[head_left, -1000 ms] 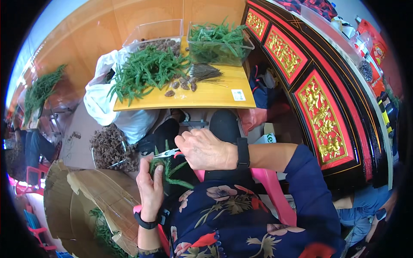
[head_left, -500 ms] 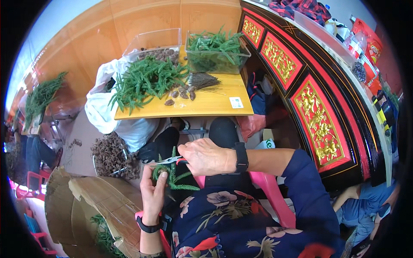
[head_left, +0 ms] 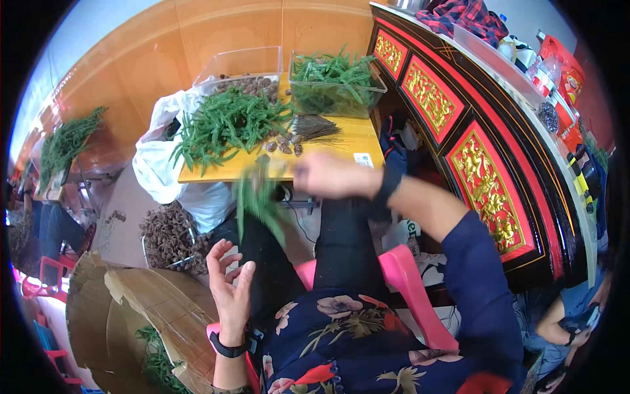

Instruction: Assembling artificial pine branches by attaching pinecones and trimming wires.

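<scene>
The sprig is a green blur just under the table edge, in mid-air left of the right hand and above the left hand. Left hand is open, palm up, fingers spread, holding nothing. Right hand is too smeared to tell if it's gripping anything. On the table: a heap of greens, some cones and two clear tubs. A basket of brown bits sits below the table's left end.
</scene>
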Action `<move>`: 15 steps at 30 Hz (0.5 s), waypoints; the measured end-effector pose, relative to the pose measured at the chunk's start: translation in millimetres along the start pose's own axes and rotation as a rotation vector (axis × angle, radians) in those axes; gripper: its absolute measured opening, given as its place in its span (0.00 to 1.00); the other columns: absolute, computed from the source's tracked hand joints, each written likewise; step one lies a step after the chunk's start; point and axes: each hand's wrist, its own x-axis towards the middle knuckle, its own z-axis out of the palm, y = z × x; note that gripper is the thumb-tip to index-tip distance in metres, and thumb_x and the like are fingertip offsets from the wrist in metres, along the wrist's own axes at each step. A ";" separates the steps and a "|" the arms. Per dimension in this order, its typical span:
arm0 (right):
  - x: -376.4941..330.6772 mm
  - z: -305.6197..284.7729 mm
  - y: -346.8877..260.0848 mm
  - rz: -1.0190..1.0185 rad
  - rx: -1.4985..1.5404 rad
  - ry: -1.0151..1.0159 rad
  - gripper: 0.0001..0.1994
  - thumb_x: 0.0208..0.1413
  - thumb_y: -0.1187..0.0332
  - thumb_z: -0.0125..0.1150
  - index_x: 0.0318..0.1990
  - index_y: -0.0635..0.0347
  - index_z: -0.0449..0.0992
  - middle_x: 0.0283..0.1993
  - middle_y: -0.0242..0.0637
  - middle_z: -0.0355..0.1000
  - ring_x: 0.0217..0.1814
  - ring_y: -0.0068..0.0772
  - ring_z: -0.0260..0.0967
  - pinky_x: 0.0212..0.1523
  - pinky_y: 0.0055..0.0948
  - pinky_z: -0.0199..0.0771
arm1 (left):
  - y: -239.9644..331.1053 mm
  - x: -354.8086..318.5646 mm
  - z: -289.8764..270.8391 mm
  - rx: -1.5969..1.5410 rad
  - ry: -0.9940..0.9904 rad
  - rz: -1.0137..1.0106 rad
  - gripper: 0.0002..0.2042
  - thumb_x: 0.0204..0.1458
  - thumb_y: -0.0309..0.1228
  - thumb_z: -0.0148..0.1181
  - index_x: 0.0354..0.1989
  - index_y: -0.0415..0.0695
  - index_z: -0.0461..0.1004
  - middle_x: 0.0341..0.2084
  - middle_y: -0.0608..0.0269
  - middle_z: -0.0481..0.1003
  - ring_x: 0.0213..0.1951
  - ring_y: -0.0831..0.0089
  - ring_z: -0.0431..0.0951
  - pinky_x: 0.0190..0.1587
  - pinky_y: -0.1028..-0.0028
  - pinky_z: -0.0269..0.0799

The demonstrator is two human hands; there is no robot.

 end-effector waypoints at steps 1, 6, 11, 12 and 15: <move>38.1 -10.5 56.4 -0.050 0.009 0.091 0.12 0.43 0.63 0.56 0.25 0.66 0.76 0.23 0.53 0.71 0.25 0.48 0.71 0.29 0.42 0.73 | -1.0 0.0 0.4 -0.007 -0.017 -0.024 0.25 0.51 0.25 0.61 0.57 0.39 0.60 0.51 0.57 0.66 0.42 0.74 0.72 0.43 0.77 0.70; 85.5 -139.1 88.4 0.649 0.465 0.323 0.12 0.50 0.61 0.56 0.22 0.53 0.64 0.18 0.26 0.59 0.16 0.22 0.56 0.16 0.27 0.58 | -0.1 -1.9 1.5 -0.046 -0.116 -0.097 0.25 0.52 0.25 0.60 0.58 0.41 0.59 0.53 0.58 0.64 0.44 0.76 0.70 0.45 0.78 0.69; 73.0 -88.0 109.3 0.712 0.454 0.201 0.11 0.49 0.60 0.57 0.25 0.55 0.65 0.19 0.29 0.60 0.19 0.23 0.58 0.16 0.27 0.57 | -7.5 -1.8 -5.0 -0.058 -0.086 -0.102 0.25 0.50 0.25 0.62 0.57 0.39 0.60 0.53 0.57 0.65 0.41 0.76 0.72 0.40 0.78 0.70; 60.6 -78.4 105.1 0.740 0.411 0.215 0.11 0.48 0.60 0.57 0.26 0.56 0.66 0.20 0.31 0.60 0.19 0.24 0.59 0.16 0.27 0.57 | -7.1 -1.2 -4.1 -0.062 -0.092 -0.106 0.25 0.50 0.25 0.62 0.57 0.39 0.60 0.53 0.57 0.65 0.41 0.76 0.72 0.40 0.78 0.70; 38.8 -53.9 128.1 0.807 0.492 0.211 0.12 0.47 0.59 0.58 0.27 0.58 0.68 0.20 0.32 0.59 0.19 0.24 0.57 0.16 0.29 0.57 | -5.3 -1.4 -3.5 -0.025 -0.104 -0.114 0.24 0.50 0.24 0.61 0.56 0.39 0.61 0.52 0.57 0.65 0.40 0.76 0.72 0.39 0.79 0.70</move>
